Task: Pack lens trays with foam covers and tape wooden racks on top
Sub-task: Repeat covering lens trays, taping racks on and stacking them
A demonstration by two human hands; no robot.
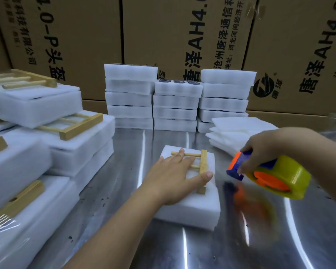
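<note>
The left hand (175, 175) lies flat, fingers straight, on the small ladder-shaped wooden rack (203, 166), which sits on top of the white square foam pack (198, 206) on the shiny metal bench (260, 239). Just right of that pack and up off the bench, the right hand (264, 148) is curled round a tape holder with a yellow roll and orange and blue parts (275, 177). Behind the pack stand three piles of white foam trays (175, 105), thin white foam sheets (239, 131) lie behind it to the right, and finished packs with wooden racks on top (66, 152) are piled to its left.
</note>
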